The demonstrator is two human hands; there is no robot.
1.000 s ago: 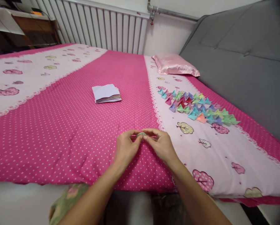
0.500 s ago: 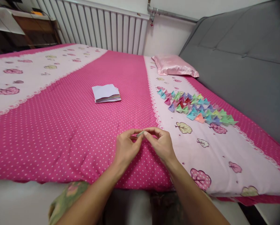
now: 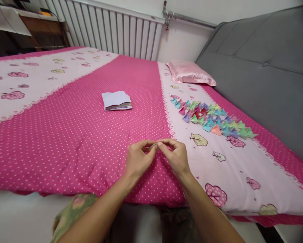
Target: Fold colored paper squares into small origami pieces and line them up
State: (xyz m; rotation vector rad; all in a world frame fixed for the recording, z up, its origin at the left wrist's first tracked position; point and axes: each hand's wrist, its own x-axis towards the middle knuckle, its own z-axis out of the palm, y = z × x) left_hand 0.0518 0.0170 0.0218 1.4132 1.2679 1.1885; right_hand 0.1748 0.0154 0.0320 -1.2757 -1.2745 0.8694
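Note:
My left hand (image 3: 138, 158) and my right hand (image 3: 175, 157) meet near the front edge of the bed, fingers pinched together on a small pale green folded paper piece (image 3: 153, 146). Most of that piece is hidden by my fingertips. It is held just above the pink polka-dot bedsheet (image 3: 77, 135). To the right, on the pale strip of the sheet, lies a cluster of several small folded paper shapes (image 3: 212, 118) in many colours. A stack of square paper sheets (image 3: 117, 101) rests farther back on the pink part.
A pink satin pillow (image 3: 190, 73) lies at the head of the bed by the grey padded headboard (image 3: 262, 74). A white radiator (image 3: 110, 30) runs along the far wall. A wooden desk (image 3: 37, 30) stands at far left.
Both hands stay together on the paper piece, with fingertips shifting slightly as they work it. The view has tilted down a little.

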